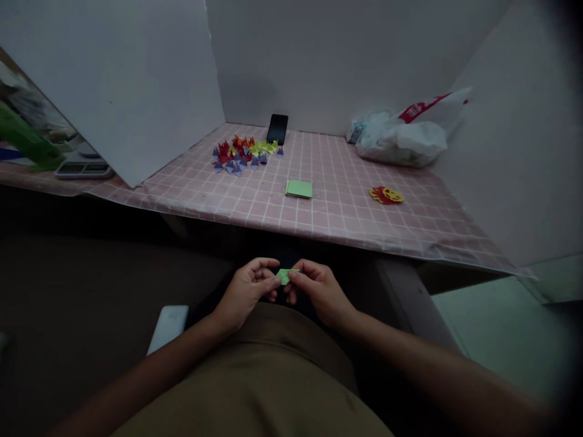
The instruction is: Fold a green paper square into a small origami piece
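Observation:
A small folded green paper (284,276) sits between both my hands, held low over my lap, below the table's front edge. My left hand (248,290) pinches its left end with thumb and fingers. My right hand (316,290) pinches its right end the same way. On the pink checked tablecloth (346,212) lies a stack of green paper squares (299,189). Farther back is a cluster of several small folded paper figures (243,153) in red, orange, yellow and purple.
A black phone (277,128) leans against the back wall. A white plastic bag (403,136) lies at the back right, and a red and yellow paper cutout (386,195) in front of it. White boards wall in the table. A white object (169,326) rests by my left forearm.

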`<state>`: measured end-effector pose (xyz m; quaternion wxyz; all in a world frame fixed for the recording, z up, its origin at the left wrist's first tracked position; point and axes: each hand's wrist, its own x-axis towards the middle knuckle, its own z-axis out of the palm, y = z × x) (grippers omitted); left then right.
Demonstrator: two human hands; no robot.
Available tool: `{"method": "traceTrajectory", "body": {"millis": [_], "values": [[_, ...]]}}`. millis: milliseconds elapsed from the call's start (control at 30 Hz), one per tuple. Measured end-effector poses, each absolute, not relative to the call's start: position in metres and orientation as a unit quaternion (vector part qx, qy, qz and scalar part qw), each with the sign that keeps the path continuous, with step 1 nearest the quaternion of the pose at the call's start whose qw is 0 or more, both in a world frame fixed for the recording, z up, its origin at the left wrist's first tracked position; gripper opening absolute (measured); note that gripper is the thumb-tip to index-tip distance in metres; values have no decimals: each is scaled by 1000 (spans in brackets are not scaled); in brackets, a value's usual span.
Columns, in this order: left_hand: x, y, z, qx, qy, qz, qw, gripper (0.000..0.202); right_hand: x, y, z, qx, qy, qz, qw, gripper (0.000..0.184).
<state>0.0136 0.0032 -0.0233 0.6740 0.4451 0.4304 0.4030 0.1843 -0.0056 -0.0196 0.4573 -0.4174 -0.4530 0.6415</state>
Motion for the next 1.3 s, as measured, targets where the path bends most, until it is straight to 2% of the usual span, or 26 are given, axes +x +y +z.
{"method": "traceTrajectory", "body": {"millis": [133,467,867,1100,1300], "values": [[14,4,-21,478,445,364,664,20,184,-6,-19,-423,-479,631,439,22],[12,2,-22,476,428,360,679,26,185,-5,-24,-386,-463,677,423,31],[12,1,-19,485,413,328,698,31,186,-6,-21,-405,-466,680,394,33],[8,1,-20,521,444,335,647,29,191,0,-18,-387,-487,681,386,39],[8,0,-19,556,445,317,627,29,189,-3,-17,-433,-531,631,364,31]]}}
